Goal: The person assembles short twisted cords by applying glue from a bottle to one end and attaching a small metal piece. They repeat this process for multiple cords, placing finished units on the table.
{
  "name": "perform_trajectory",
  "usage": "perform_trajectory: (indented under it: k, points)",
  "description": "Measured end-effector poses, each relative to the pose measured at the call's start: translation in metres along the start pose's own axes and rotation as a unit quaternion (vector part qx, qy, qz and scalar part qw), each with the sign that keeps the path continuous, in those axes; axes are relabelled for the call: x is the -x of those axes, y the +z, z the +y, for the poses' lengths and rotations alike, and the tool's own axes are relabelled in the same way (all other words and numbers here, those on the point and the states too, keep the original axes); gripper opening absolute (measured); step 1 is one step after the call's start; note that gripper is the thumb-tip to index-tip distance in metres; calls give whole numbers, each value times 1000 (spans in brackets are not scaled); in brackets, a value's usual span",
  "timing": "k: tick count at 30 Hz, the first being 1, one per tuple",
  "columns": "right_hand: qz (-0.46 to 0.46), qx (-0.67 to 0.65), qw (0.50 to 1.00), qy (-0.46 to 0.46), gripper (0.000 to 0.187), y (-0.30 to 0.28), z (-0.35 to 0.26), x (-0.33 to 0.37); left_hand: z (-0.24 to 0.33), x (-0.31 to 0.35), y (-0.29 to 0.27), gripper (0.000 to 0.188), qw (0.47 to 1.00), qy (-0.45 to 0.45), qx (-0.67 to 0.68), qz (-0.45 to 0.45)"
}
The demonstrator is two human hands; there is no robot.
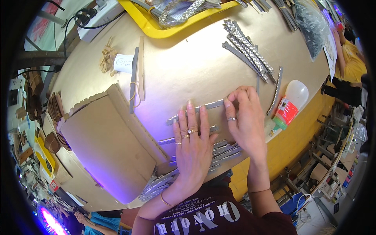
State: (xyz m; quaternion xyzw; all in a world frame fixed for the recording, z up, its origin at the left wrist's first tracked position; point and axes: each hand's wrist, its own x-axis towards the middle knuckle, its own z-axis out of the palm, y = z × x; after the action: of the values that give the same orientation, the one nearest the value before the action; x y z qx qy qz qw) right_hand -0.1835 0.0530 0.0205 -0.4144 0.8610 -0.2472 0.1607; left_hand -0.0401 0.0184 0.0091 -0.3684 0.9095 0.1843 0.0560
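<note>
My left hand (194, 141) lies flat, fingers spread, pressing on a silver braided strip (196, 109) that lies on the tan table (184, 70). At the right end of that strip, my right hand (244, 115) pinches it with fingertips. More silver braided strips (219, 150) lie in a row under and beside my left palm, reaching toward the table's near edge. Both hands wear rings.
A brown cardboard piece (109, 137) lies left of my hands. A pile of silver strips (248, 51) sits at the far right, with a white glue bottle with an orange label (290, 103) beside my right hand. A yellow tray (156, 27) is at the back. Another person in yellow (350, 62) sits at the right.
</note>
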Motion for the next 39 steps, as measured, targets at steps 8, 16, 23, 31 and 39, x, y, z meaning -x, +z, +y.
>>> perform_trajectory:
  k: [8,16,23,31,39]
  points:
    - [16,6,1000,7,10,5,3,4,0,0,2,69,999,4,34,3]
    - [28,25,992,-119,55,10,11,27,0,-1,4,67,999,3,28,22]
    - [64,51,992,-95,60,23,14,34,-13,1,-5,67,997,14,74,13]
    - [97,11,990,-106,49,29,17,37,-40,19,-17,70,995,-3,99,6]
    - [142,-32,988,-60,36,6,14,30,-40,20,-11,70,994,14,103,38]
